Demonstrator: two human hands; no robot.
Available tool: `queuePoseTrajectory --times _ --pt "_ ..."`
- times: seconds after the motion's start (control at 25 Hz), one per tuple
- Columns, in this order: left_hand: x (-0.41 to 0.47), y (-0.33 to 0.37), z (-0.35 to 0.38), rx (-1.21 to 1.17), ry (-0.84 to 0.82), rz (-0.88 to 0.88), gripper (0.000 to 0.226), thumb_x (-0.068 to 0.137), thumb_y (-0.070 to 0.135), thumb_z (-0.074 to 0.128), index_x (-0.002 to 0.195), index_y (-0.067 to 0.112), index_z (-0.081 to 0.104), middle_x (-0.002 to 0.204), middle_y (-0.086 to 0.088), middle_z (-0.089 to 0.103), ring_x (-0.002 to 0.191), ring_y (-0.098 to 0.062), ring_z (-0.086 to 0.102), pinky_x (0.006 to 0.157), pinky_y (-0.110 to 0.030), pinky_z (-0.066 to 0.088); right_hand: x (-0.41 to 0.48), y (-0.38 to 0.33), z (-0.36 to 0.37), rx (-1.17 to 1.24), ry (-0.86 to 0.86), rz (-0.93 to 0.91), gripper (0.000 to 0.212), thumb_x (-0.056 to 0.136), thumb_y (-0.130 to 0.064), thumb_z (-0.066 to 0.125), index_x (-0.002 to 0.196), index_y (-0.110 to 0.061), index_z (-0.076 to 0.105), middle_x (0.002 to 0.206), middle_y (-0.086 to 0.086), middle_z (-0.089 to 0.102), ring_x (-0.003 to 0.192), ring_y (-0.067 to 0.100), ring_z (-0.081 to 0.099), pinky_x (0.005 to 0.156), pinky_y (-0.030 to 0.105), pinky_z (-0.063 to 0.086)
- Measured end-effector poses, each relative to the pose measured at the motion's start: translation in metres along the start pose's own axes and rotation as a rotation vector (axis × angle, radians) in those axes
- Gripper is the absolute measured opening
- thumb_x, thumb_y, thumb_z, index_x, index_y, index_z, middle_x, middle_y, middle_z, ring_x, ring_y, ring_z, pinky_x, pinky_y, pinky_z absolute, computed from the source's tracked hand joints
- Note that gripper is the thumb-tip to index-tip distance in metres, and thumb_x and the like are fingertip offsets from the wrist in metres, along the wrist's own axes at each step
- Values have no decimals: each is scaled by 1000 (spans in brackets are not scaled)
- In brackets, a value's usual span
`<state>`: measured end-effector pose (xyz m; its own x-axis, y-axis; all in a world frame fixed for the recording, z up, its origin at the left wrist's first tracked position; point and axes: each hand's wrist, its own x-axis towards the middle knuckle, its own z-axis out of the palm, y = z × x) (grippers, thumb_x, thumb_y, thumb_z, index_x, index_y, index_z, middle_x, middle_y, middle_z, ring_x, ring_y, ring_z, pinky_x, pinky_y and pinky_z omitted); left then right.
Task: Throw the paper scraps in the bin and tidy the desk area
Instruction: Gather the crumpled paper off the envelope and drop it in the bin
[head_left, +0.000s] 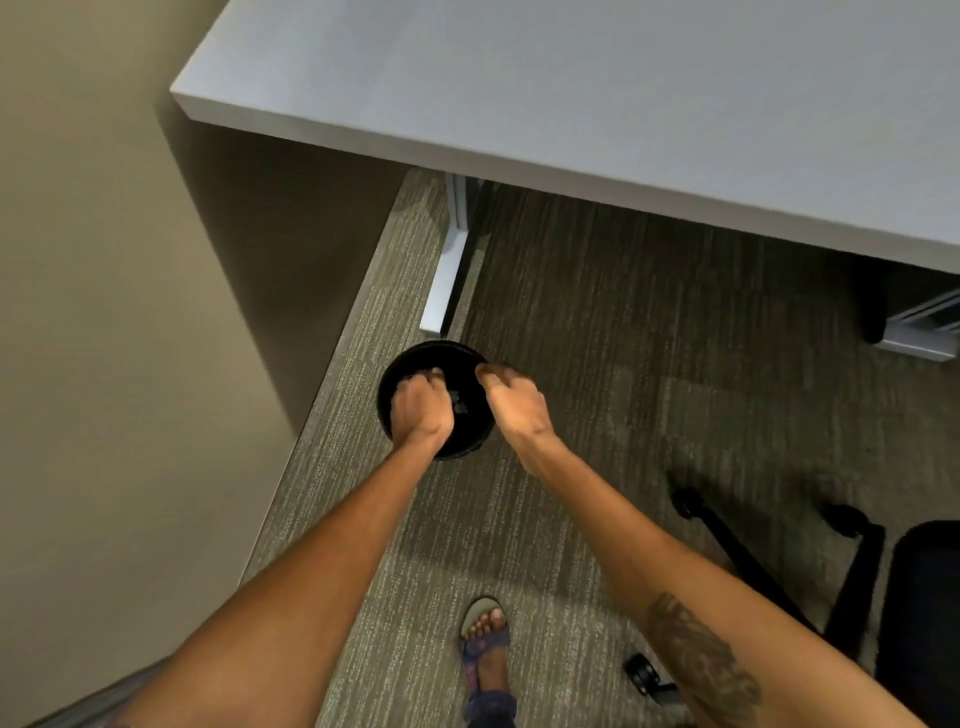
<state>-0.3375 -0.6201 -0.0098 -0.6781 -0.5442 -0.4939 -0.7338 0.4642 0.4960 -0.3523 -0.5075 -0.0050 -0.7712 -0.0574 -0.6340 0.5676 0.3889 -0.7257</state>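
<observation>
Your left hand (418, 410) hangs curled over the bin (400, 374), grip unclear; your right hand (514, 402), fingers bunched, overhangs its rim; scraps released there may fall outside.

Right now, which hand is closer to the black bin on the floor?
Left. The left hand hangs directly over the bin opening, while the right hand sits at its right rim, mostly outside.
</observation>
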Motion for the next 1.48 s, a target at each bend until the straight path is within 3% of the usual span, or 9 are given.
queuePoseTrajectory --times 0.24,0.48,0.64,0.8,1.28,1.48 --pt "-54 8 28 485 21 594 49 106 33 27 142 4 45 151 -18 43 146 -33 27 123 -49 14 -52 30 -65 -302 62 -304 51 106 -38 43 152 -15 41 150 9 49 139 25 43 112 34 34" --pt "-122 33 67 690 128 781 61 103 37 12 155 6 18 164 -14 12 153 -28 4 124 -47 9 -85 69 -130 -625 275 -541 58 107 -41 39 159 -18 26 165 7 24 154 23 19 125 42 19" --pt "-160 52 98 692 95 857 60 105 37 13 157 7 5 165 -12 -4 152 -25 -7 125 -45 4 -105 98 -179 -702 367 -551 60 108 -41 34 161 -19 15 169 5 7 156 19 -1 127 42 5" --pt "-198 74 127 688 64 933 59 106 36 14 157 11 2 165 -8 -8 152 -25 -11 125 -45 2 -127 125 -225 -731 455 -513 61 108 -41 31 161 -19 11 169 4 -1 155 19 -7 126 42 0" --pt "-309 137 228 669 -103 1195 62 103 40 8 157 12 -1 165 -6 -11 152 -23 -11 125 -43 0 -186 219 -357 -658 659 -311 63 107 -43 30 162 -27 3 169 1 -7 156 21 -11 127 47 3" --pt "-354 153 276 684 -160 1289 58 107 36 16 158 12 2 166 -5 -8 152 -23 -10 125 -44 3 -215 265 -405 -606 759 -221 65 106 -42 35 162 -27 6 170 2 -4 156 23 -8 126 49 5"
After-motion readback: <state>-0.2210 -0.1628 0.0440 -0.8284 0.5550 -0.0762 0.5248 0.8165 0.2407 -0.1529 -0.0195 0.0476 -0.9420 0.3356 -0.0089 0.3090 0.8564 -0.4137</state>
